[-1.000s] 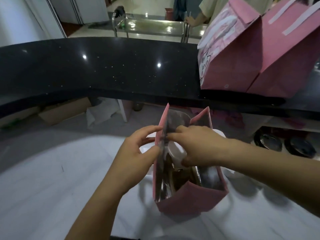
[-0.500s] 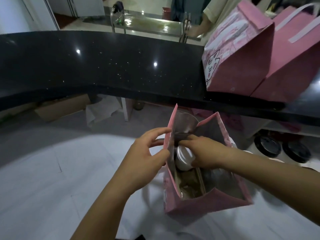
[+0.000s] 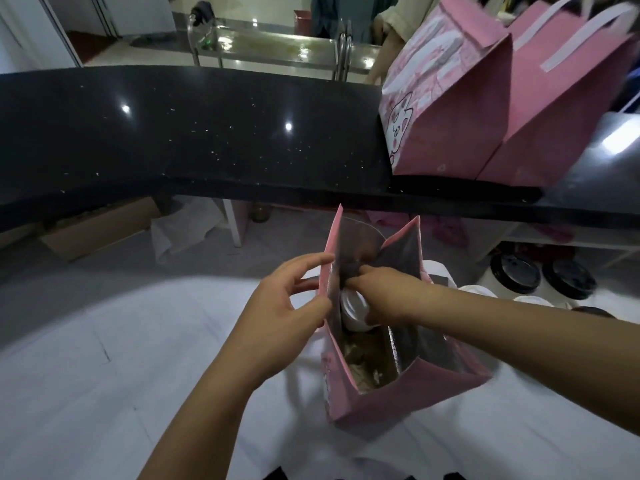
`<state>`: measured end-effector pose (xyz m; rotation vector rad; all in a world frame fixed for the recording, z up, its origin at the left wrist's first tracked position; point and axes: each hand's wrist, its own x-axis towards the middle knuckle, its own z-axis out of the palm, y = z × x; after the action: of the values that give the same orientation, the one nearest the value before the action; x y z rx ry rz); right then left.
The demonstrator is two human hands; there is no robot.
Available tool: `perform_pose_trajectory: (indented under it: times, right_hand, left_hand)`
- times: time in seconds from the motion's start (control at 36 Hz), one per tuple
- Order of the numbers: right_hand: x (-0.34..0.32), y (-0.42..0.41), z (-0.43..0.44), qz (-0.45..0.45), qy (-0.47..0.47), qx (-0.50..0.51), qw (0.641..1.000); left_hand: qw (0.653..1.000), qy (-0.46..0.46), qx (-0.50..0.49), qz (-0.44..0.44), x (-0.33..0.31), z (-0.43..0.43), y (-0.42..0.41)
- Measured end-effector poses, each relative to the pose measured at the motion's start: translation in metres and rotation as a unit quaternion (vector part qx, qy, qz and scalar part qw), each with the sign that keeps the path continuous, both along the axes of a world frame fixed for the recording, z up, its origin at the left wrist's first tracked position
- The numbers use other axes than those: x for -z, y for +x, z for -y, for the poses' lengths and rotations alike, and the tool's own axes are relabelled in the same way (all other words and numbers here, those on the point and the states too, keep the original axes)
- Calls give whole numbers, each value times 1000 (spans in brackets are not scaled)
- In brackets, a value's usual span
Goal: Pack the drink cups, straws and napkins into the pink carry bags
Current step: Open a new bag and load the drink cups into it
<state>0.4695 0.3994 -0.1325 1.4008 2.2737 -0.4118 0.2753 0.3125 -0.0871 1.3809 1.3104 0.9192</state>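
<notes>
Cup [image 3: 353, 306] lower in pink bag [image 3: 398, 396], right hand [image 3: 388, 292] gripping it; left hand [image 3: 284, 306] spread, touching bag

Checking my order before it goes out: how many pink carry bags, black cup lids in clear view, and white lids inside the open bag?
Pink carry bags: 3
Black cup lids: 2
White lid inside the open bag: 1
Total: 6

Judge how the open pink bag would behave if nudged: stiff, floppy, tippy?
Probably fairly stiff: the open pink bag shows sharp creases and upright walls. The white-lidded cup inside likely weights it low, so sliding seems likelier than tipping.
</notes>
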Motion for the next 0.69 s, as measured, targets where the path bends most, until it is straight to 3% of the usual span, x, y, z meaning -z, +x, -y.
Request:
perform_pose_trajectory:
  times: [0.28,0.47,0.61,0.69]
  right_hand:
    - [-34,4,10,43,41,-29,998]
    - [-134,31,48,-139,58,40,988]
    - [-156,86,61,-295,117,145,937]
    - [-139,132,59,-306,198,225,904]
  left_hand:
    - [1000,-2,9,10,0,0,0]
    - [1000,-1,18,26,0,-2,5]
    - [999,3,29,23,-1,-2,11]
    - [999,4,24,28,-2,2,13]
